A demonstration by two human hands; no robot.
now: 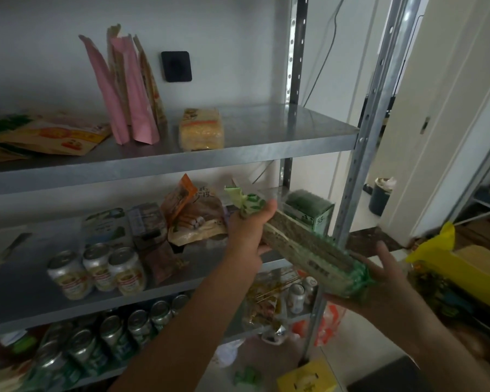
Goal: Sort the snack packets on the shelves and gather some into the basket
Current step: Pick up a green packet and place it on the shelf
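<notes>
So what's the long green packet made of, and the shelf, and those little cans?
The long green packet looks like thin plastic film: it is see-through in the middle and crinkled at the gathered ends. The shelf looks like bare grey metal, dull with a soft sheen. The cans seem metal too, with shiny silver tops.
</notes>
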